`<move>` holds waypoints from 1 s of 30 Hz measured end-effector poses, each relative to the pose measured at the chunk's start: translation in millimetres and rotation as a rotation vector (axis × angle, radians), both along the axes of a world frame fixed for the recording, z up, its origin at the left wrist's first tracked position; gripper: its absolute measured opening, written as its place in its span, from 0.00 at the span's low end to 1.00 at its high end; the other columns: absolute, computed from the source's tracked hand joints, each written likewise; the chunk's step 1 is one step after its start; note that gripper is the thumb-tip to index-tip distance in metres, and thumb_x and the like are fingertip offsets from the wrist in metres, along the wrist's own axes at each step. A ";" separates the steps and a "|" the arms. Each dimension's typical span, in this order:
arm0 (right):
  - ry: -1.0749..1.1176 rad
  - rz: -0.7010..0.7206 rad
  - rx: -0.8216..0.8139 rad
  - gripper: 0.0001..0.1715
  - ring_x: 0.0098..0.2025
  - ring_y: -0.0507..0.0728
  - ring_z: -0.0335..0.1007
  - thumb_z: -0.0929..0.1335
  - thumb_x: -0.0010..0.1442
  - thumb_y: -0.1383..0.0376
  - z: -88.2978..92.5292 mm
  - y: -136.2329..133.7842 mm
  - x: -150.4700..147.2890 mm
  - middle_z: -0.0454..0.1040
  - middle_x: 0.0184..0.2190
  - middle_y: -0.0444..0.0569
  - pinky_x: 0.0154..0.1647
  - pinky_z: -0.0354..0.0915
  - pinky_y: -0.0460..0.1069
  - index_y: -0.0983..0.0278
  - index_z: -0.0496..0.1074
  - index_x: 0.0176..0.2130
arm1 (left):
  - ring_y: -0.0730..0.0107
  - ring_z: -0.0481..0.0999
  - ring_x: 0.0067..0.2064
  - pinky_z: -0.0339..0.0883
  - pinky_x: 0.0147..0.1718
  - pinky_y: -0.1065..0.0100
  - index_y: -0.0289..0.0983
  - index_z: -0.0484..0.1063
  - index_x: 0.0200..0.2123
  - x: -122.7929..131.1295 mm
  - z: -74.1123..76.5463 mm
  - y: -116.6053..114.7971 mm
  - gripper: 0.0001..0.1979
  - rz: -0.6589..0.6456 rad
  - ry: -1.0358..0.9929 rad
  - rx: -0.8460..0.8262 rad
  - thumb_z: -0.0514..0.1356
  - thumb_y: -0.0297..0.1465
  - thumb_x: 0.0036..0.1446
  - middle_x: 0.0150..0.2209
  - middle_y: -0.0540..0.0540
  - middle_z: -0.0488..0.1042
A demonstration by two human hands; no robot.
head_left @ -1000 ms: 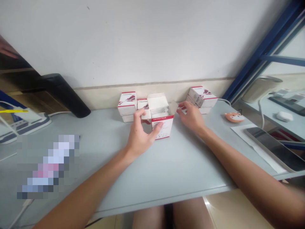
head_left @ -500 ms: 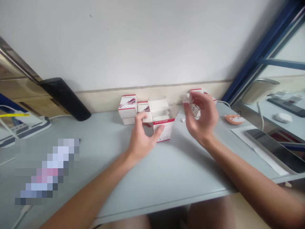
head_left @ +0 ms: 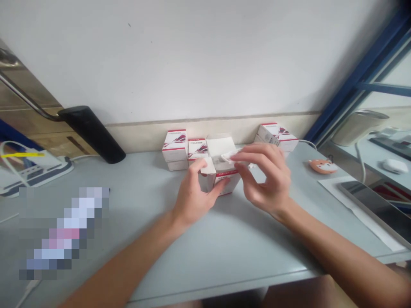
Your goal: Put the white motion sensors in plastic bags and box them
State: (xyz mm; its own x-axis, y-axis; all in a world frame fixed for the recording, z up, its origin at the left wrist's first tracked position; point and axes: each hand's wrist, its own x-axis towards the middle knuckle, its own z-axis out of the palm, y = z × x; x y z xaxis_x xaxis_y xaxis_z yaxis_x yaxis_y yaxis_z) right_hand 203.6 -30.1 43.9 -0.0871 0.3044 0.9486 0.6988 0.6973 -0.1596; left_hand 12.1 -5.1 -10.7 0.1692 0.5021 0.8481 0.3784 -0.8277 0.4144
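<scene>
An open white-and-red box marked "DETECTOR" stands upright on the table with its flaps raised. My left hand grips it at the left side, thumb on the front face and fingers by the left flap. Over the box's mouth, my right hand pinches a small white piece, partly hidden by the fingers; its exact kind cannot be made out. Close behind stand a closed box of the same print and a stack of two boxes. Another small white bit lies on the table, mostly behind my right hand.
More such boxes stand against the wall at right. Beside them lie an orange animal-faced item and a dark phone-like slab on white paper. At left are a black cylinder, a power strip and a pixelated object.
My right hand has moved left and down with the small white piece, from beside the right-hand boxes to the open box's mouth. My left hand still grips the box.
</scene>
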 end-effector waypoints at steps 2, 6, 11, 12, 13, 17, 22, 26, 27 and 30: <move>0.054 -0.010 -0.015 0.14 0.45 0.63 0.80 0.68 0.63 0.73 1.0 -2.2 -1.0 0.81 0.38 0.47 0.46 0.68 0.60 0.54 0.76 0.42 | 0.65 0.80 0.48 0.76 0.45 0.64 0.44 0.58 0.60 0.0 0.6 -1.9 0.31 0.016 0.010 0.033 0.71 0.32 0.60 0.49 0.46 0.74; 0.048 -0.017 -0.015 0.15 0.45 0.63 0.81 0.69 0.62 0.73 0.6 -5.6 -3.0 0.82 0.38 0.46 0.46 0.69 0.60 0.52 0.76 0.43 | 0.64 0.81 0.47 0.76 0.43 0.64 0.44 0.58 0.60 2.0 4.3 -6.6 0.31 0.034 0.034 0.089 0.71 0.32 0.60 0.48 0.46 0.75; -0.023 -0.027 -0.023 0.16 0.44 0.61 0.81 0.69 0.63 0.74 0.7 -8.6 -5.1 0.83 0.39 0.43 0.45 0.65 0.58 0.52 0.77 0.42 | 0.63 0.80 0.47 0.76 0.43 0.63 0.45 0.57 0.60 5.2 6.9 -9.8 0.30 0.029 0.035 0.104 0.70 0.33 0.61 0.46 0.47 0.76; -0.022 -0.007 -0.050 0.15 0.42 0.60 0.81 0.68 0.64 0.73 1.3 -8.6 -5.1 0.83 0.38 0.44 0.44 0.65 0.58 0.52 0.77 0.42 | 0.63 0.80 0.47 0.76 0.42 0.63 0.44 0.57 0.59 5.4 7.0 -9.9 0.30 0.032 0.036 0.107 0.70 0.33 0.61 0.46 0.47 0.75; -0.019 0.016 -0.080 0.14 0.40 0.59 0.80 0.68 0.65 0.73 2.0 -8.3 -5.0 0.83 0.38 0.44 0.43 0.64 0.57 0.53 0.77 0.41 | 0.64 0.80 0.46 0.76 0.42 0.64 0.44 0.57 0.59 5.3 7.0 -9.8 0.29 0.037 0.041 0.113 0.70 0.33 0.61 0.46 0.47 0.75; -0.020 0.089 -0.139 0.12 0.31 0.54 0.75 0.69 0.66 0.72 6.0 -5.8 -2.6 0.82 0.35 0.41 0.43 0.62 0.57 0.55 0.78 0.40 | 0.66 0.79 0.41 0.74 0.36 0.66 0.45 0.57 0.57 4.6 7.3 -9.6 0.29 0.098 0.063 0.146 0.70 0.34 0.61 0.41 0.50 0.73; -0.136 0.150 -0.212 0.09 0.35 0.56 0.77 0.69 0.66 0.68 10.4 -5.0 4.7 0.83 0.36 0.40 0.50 0.61 0.59 0.54 0.78 0.39 | 0.67 0.78 0.38 0.73 0.33 0.67 0.45 0.58 0.52 4.9 8.7 -10.9 0.25 0.078 0.086 0.084 0.70 0.34 0.61 0.38 0.51 0.72; -0.228 0.169 -0.234 0.10 0.47 0.60 0.80 0.68 0.67 0.64 7.7 -6.0 5.3 0.85 0.42 0.41 0.58 0.59 0.61 0.53 0.78 0.45 | 0.65 0.79 0.42 0.76 0.37 0.65 0.45 0.58 0.59 4.0 10.1 -10.0 0.28 0.090 0.062 0.139 0.69 0.34 0.62 0.42 0.48 0.74; -0.245 0.166 -0.239 0.11 0.50 0.61 0.80 0.67 0.67 0.64 6.4 -5.9 4.6 0.85 0.44 0.42 0.59 0.59 0.62 0.53 0.78 0.47 | 0.63 0.80 0.45 0.77 0.40 0.63 0.45 0.59 0.61 3.4 10.7 -9.5 0.28 0.101 0.076 0.142 0.68 0.33 0.63 0.45 0.46 0.75; -0.273 0.145 -0.214 0.16 0.56 0.63 0.77 0.66 0.68 0.65 4.0 -2.4 5.5 0.83 0.51 0.44 0.62 0.59 0.63 0.52 0.77 0.52 | 0.60 0.80 0.52 0.79 0.46 0.60 0.46 0.63 0.62 1.4 13.1 -8.8 0.24 0.129 0.149 0.097 0.65 0.31 0.65 0.53 0.41 0.75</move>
State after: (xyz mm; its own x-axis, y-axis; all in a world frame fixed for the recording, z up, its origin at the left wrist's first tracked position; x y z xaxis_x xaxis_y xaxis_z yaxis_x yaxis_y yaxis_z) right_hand 209.1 -32.4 47.9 -0.3845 0.4589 0.8010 0.6320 0.7633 -0.1339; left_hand 13.5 -13.9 2.4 0.2363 0.4452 0.8637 0.5349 -0.8017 0.2669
